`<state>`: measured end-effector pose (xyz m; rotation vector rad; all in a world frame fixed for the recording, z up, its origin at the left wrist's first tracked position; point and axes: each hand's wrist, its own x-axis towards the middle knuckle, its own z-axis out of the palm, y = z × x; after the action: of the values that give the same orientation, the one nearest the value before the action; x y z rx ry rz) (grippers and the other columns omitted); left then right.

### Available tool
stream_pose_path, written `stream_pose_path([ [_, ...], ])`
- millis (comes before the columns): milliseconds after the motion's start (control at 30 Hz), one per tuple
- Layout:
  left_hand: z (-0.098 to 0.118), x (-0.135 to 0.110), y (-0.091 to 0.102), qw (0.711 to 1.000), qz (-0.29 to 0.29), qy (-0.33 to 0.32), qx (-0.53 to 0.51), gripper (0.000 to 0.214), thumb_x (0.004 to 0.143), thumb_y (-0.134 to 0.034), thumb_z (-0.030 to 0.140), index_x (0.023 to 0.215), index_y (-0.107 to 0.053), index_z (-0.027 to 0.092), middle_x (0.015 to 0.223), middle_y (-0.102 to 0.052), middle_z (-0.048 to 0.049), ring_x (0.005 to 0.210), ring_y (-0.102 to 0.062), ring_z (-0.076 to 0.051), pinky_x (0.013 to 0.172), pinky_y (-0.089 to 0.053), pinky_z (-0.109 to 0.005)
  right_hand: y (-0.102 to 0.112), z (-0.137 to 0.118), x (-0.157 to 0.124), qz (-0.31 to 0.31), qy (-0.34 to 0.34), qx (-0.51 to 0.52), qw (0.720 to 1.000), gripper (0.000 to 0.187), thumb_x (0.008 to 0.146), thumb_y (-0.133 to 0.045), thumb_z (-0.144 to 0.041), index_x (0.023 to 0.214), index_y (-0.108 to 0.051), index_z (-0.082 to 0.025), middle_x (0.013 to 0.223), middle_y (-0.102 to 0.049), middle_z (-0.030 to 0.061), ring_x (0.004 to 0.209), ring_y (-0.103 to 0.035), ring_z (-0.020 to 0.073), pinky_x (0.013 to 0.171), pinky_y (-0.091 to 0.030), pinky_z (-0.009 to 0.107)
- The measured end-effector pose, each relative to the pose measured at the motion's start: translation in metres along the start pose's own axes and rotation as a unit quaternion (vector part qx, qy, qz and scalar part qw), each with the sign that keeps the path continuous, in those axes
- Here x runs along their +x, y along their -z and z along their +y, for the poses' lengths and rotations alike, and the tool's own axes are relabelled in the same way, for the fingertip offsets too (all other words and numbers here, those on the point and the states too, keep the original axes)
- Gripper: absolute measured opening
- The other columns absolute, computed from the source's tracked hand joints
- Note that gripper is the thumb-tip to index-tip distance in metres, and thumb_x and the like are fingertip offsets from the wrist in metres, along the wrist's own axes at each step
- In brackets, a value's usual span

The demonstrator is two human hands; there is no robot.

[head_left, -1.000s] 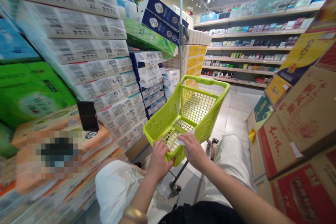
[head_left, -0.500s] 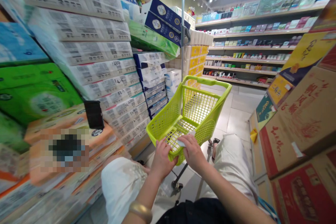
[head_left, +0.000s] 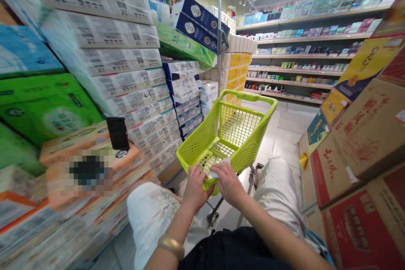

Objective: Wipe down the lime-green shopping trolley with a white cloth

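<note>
Flanking the near end of the cart point(head_left: 201, 141), two white-trousered knees point(head_left: 152, 206) leave the arms room to work. The left hand point(head_left: 196, 185) curls over the cart's nearest corner, fingers on top of the rim, and looks to be clasping it. Just beside it, the right hand point(head_left: 228, 180) pinches something white, probably a tissue point(head_left: 213, 174), against the edge to the right of that corner. From where I stand, rubbing the rim seems to be the step in hand. I'd let the left brace the cart, as its wheels point(head_left: 211, 219) could roll, and lay the tissue flat with even pressure, short strokes out from the corner, fingertips clear of the holes. The cart's far edge rises near the pole point(head_left: 219, 0), out of either hand's reach; shelves point(head_left: 300, 56) stand at the back.
</note>
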<state>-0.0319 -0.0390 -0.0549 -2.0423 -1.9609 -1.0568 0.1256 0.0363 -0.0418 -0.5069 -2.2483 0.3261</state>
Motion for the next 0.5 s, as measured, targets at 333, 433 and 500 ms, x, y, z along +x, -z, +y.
stream_pose_path([
  [333,0.005,-0.006,0.004,1.0,-0.004,0.006,0.007,0.018,0.067,-0.068,0.023,0.08,-0.056,0.022,0.091,-0.063,-0.0063,0.12,-0.053,-0.033,0.108,-0.034,-0.064,0.017,0.024,0.005,0.056,-0.04,-0.011,0.998,0.053,0.077,-0.042,-0.001,0.123,-0.059,-0.02,0.113,-0.063,0.0104,0.112,-0.055,0.0244,0.106,-0.042,0.051],
  [433,0.005,-0.006,0.003,1.0,-0.003,0.003,0.009,0.018,0.069,-0.069,0.028,0.081,-0.056,0.022,0.091,-0.063,-0.0066,0.12,-0.053,-0.033,0.108,-0.034,-0.063,0.009,0.008,-0.001,0.033,-0.013,0.002,0.999,0.057,0.074,-0.043,0.0,0.124,-0.058,-0.021,0.113,-0.063,0.0096,0.111,-0.055,0.0234,0.109,-0.039,0.052],
  [500,0.005,-0.006,0.004,1.0,-0.005,-0.004,0.007,0.018,0.072,-0.067,0.031,0.082,-0.056,0.022,0.091,-0.063,-0.0071,0.119,-0.053,-0.033,0.107,-0.036,-0.063,0.005,-0.001,-0.005,-0.004,0.02,0.01,1.0,0.06,0.073,-0.044,0.001,0.127,-0.056,-0.021,0.115,-0.063,0.009,0.111,-0.056,0.0226,0.11,-0.039,0.05],
])
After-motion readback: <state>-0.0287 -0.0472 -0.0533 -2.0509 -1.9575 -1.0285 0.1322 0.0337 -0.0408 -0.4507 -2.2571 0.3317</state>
